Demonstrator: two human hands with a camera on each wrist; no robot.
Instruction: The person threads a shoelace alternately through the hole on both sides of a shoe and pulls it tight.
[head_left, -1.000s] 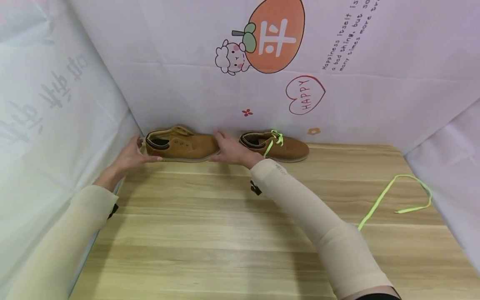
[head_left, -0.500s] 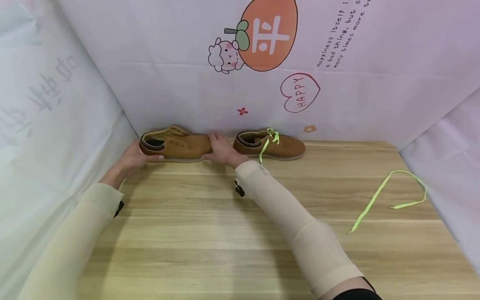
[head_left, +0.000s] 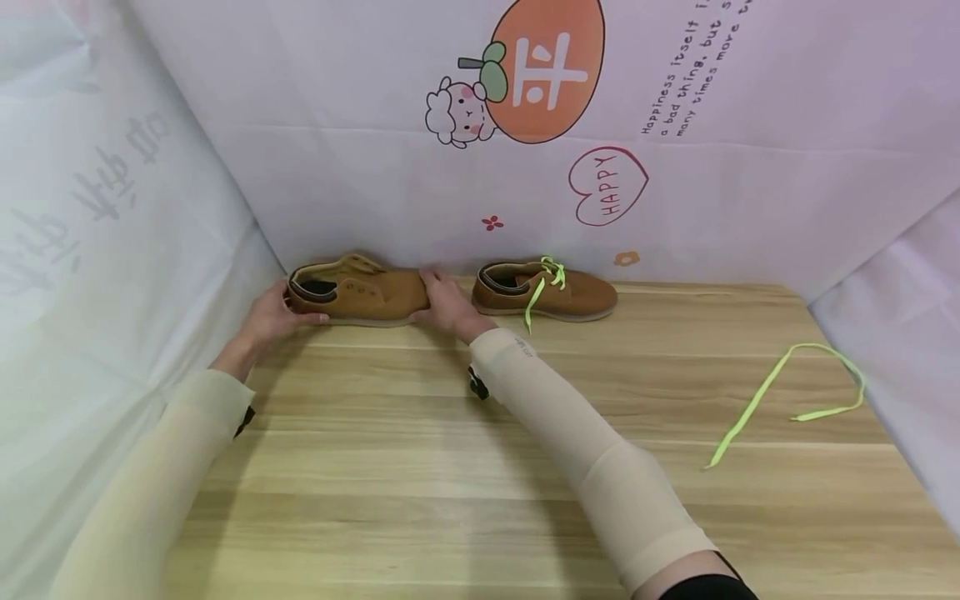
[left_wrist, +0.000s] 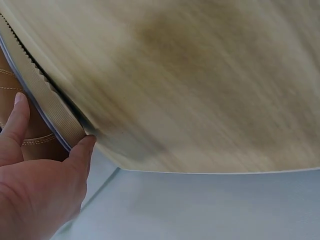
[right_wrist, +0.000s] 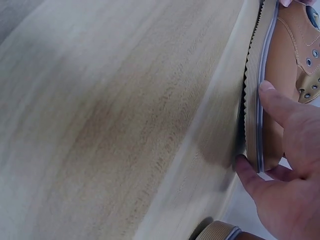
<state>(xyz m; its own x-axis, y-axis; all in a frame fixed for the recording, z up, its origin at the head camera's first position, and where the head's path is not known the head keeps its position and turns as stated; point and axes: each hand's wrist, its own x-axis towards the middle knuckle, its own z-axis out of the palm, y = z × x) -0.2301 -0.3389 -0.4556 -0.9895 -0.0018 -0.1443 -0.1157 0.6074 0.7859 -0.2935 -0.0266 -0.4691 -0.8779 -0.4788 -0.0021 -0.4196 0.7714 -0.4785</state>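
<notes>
A brown shoe (head_left: 390,297) without a lace stands upright along the back wall, its toe to the right. My left hand (head_left: 268,318) grips its heel, the thumb lying along the near side. Around the toe, my right hand (head_left: 448,307) holds from the other end. In the left wrist view, fingers (left_wrist: 18,117) press the heel's side and ribbed sole edge (left_wrist: 52,102). The right wrist view has the thumb on the shoe's side and a finger at the sole by the toe. Just right of that hand sits the matching shoe (head_left: 592,296), tied with a neon-yellow lace (head_left: 536,302).
A loose neon-yellow lace (head_left: 753,406) lies bent on the right side of the wooden table (head_left: 360,483). White printed cloth (head_left: 360,183) forms the back wall, with more white cloth (head_left: 97,275) at the left and right sides.
The left hand has closed in from just beside the heel to hold it. My right hand has shifted slightly left onto the toe, uncovering more of the laced shoe's heel. The view has swayed a little.
</notes>
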